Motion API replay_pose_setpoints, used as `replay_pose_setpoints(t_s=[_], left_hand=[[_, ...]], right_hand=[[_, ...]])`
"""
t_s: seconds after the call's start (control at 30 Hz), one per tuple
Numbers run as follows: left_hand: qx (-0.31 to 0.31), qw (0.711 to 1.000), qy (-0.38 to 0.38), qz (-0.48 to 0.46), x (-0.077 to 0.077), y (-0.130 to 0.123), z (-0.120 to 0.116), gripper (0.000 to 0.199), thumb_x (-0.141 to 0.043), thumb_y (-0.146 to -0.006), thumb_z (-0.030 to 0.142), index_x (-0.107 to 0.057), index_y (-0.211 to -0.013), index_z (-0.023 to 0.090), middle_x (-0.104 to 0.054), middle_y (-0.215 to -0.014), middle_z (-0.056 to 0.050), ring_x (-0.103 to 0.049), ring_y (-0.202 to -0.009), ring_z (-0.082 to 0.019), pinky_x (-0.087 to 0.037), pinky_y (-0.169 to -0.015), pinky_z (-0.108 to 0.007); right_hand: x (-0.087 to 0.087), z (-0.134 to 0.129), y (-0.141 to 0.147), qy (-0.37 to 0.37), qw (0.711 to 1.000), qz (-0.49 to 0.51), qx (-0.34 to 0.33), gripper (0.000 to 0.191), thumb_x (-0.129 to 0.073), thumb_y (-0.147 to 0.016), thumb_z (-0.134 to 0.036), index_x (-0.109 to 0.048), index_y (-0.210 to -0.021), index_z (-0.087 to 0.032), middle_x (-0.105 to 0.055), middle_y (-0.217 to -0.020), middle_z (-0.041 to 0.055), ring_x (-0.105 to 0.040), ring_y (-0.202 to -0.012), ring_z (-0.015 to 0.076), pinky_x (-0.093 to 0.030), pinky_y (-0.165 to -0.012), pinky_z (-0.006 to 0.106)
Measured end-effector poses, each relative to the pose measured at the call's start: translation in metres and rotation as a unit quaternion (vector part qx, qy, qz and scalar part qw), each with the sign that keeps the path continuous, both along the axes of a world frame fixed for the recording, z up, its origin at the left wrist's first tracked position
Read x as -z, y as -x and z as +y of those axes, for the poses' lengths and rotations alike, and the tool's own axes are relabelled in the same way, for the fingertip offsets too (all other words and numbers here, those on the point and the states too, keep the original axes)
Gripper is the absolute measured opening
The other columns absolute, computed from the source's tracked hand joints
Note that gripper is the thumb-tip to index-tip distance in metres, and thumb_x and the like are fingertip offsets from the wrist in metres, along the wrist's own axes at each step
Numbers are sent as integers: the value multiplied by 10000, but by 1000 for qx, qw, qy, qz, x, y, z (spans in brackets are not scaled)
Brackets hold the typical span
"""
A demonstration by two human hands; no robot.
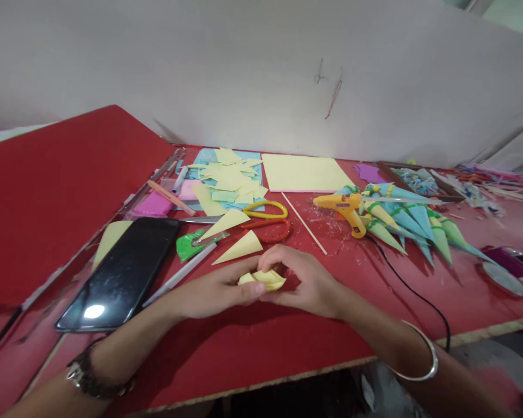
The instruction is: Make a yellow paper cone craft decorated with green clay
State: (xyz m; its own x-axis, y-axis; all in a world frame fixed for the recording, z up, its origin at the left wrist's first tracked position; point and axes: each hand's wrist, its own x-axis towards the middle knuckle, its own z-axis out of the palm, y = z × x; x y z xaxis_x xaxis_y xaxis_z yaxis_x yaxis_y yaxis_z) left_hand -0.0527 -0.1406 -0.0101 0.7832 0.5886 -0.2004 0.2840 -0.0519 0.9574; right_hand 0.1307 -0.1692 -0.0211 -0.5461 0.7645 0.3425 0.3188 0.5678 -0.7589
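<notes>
Nearest the camera, head view: dark wristband (99, 371) on the left wrist, silver bangle (434, 364) on the right, both arms reaching over the near edge of the red desk (244, 360). Curled yellow paper (272, 281) sits between the two hands, held just above the desk. Its long axis runs roughly left to right, across the line of sight. Left hand (224, 292) comes in at the left end, thumb laid on the near face, fingers mostly hidden behind. Right hand (309, 280) arches round the right end, fingers bent over the far side with a fingertip on the paper, thumb low on the near side. So both sets of fingers are grasping the same piece; neither hand is clearly nearer. One layer or several, can't tell.

Just beyond the hands: yellow paper cone (239, 249), point to the left, wide end to the right. Behind it, second yellow cone (226, 223) overlaps scissors (268, 231) with red and yellow handles. Black smartphone (122, 273) left of the left hand. Yellow glue gun (342, 203) well off to the right, beside a pile of blue and yellow cones (414, 220).
</notes>
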Motion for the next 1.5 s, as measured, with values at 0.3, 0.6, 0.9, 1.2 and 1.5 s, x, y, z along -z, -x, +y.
replay_pose_setpoints(t_s=[0.3, 0.6, 0.9, 1.2, 1.5], left_hand=[[-31, 999, 37, -1, 9, -6, -5, 400, -399, -784, 547, -517, -725, 170, -446, -613, 30, -414, -572, -101, -376, -545, -215], [-19, 1000, 0, -25, 6, -11, -3, 284, -442, -801, 426, -531, -741, 163, -458, -659, 36, -408, -620, -98, -333, -553, -201], [-18, 999, -27, -19, 12, -8, 0, 310, -441, -797, 441, -503, -724, 146, -434, -657, 34, -398, -606, -92, -340, -543, -199], [28, 1000, -2, -8, 11, -6, 1, 294, -486, -767, 424, -524, -819, 137, -528, -830, -16, -497, -818, -168, -401, -709, -255], [-48, 999, 13, -21, -3, -8, 1, 229, -494, -766, 390, -495, -811, 166, -432, -638, 59, -389, -492, -60, -338, -470, -192]], right_hand=[[1, 0, 4, -35, 999, 7, -17, 337, -601, -761, -261, -476, -1070, -212, -532, -978, 25, -516, -910, 119, -430, -796, 248], [-1, -1, 7, -12, 1000, -13, -3, 218, -587, -769, -261, -562, -973, -188, -487, -904, 24, -516, -828, 106, -453, -734, 224], [1, 0, 6, 6, 1000, 27, -14, 291, -604, -757, -222, -577, -1046, -214, -544, -957, 35, -536, -901, 129, -447, -802, 255], [2, 1, 5, 22, 999, 19, -32, 191, -593, -763, -215, -631, -950, -209, -538, -868, 20, -542, -791, 107, -459, -718, 225], [3, 1, 4, -2, 997, 61, 37, 181, -582, -767, -196, -626, -937, -237, -479, -967, 37, -523, -917, 136, -473, -779, 270]])
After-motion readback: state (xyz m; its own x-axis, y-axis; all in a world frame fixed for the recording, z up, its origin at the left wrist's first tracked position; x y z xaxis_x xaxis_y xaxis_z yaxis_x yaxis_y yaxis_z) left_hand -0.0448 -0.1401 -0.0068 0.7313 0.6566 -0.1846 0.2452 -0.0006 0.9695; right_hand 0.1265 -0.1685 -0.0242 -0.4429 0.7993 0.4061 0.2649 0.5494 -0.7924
